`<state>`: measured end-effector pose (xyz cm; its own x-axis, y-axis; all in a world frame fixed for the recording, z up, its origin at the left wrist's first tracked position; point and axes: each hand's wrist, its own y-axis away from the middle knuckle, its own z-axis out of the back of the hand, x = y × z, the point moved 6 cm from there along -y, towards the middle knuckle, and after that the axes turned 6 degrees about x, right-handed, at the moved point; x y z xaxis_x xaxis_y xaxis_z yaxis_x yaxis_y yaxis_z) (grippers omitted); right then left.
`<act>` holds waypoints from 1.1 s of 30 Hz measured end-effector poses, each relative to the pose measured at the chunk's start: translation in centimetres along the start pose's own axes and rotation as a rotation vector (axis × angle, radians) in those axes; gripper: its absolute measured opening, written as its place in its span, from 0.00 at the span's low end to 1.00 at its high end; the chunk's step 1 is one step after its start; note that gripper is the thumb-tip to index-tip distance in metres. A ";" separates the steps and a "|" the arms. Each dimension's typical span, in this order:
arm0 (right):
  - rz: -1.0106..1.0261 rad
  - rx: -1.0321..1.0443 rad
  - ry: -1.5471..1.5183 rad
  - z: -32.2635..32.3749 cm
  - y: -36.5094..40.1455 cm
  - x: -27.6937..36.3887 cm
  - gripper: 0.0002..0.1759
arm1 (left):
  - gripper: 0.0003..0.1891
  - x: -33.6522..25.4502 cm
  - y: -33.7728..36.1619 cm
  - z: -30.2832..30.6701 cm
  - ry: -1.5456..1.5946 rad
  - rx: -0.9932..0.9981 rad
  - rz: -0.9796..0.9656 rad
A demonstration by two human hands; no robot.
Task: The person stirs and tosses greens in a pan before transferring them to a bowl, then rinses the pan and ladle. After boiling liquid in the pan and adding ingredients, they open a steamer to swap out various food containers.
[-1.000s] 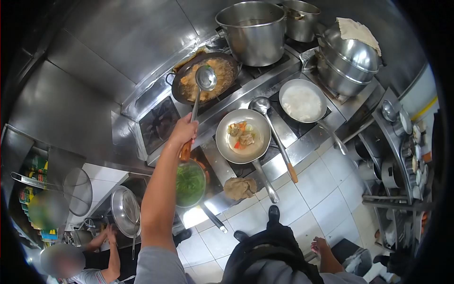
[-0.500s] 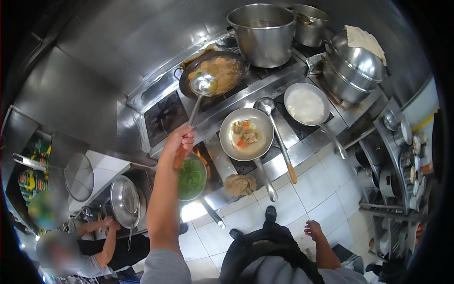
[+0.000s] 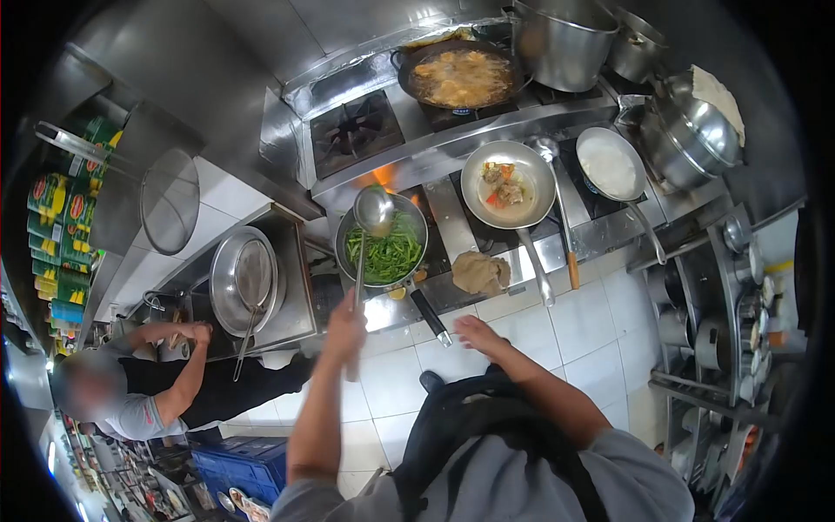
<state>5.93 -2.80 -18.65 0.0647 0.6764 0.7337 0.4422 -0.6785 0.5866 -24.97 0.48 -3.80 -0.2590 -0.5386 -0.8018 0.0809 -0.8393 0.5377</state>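
Observation:
My left hand (image 3: 346, 329) is wrapped round the handle of a ladle (image 3: 360, 261). The ladle's bowl is over the far rim of a frying pan (image 3: 424, 248), above chopped green vegetables (image 3: 383, 252). Flame shows behind this pan. Its black handle (image 3: 426, 315) points toward me. Just right of the handle's end hovers my right hand (image 3: 480, 336), fingers stretched out, holding nothing and apart from the handle. Another pan (image 3: 485, 214), with meat and red and green pieces in it, sits to the right.
A dark wok (image 3: 406, 91) of bubbling oil with golden food stands at the back. A crumpled cloth (image 3: 477, 272), a wood-handled ladle (image 3: 571, 252), a white-filled pan (image 3: 581, 174) and a large pot (image 3: 567, 48) are nearby. A co-worker (image 3: 143, 400) is at the left counter.
My left hand has brought the ladle from over the wok down to the pan of greens. My right hand has moved up and left toward that pan's handle. The view has shifted.

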 end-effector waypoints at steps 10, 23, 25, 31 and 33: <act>-0.203 0.111 -0.131 -8.0 -4.8 3.0 0.18 | 0.32 1.6 8.2 2.7 -1.081 -0.119 -0.224; -0.083 0.045 0.150 -12.5 -4.4 -0.1 0.13 | 0.26 1.5 13.7 8.4 -1.023 -0.002 -0.193; -0.028 -0.016 0.254 -12.7 2.5 1.9 0.19 | 0.27 3.7 14.8 8.8 -0.992 0.006 -0.406; 0.009 -0.004 0.270 -12.9 -1.9 7.7 0.14 | 0.26 0.8 10.9 8.3 -1.049 -0.043 -0.381; 0.087 0.057 0.276 -12.8 -5.2 4.3 0.13 | 0.23 0.1 9.2 8.9 -1.031 -0.111 -0.434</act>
<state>-7.56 -0.10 -14.14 -0.1383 0.5076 0.8504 0.4954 -0.7081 0.5032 -32.83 -6.65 3.42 -0.9544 0.0762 -0.2885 -0.1374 -0.9705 0.1981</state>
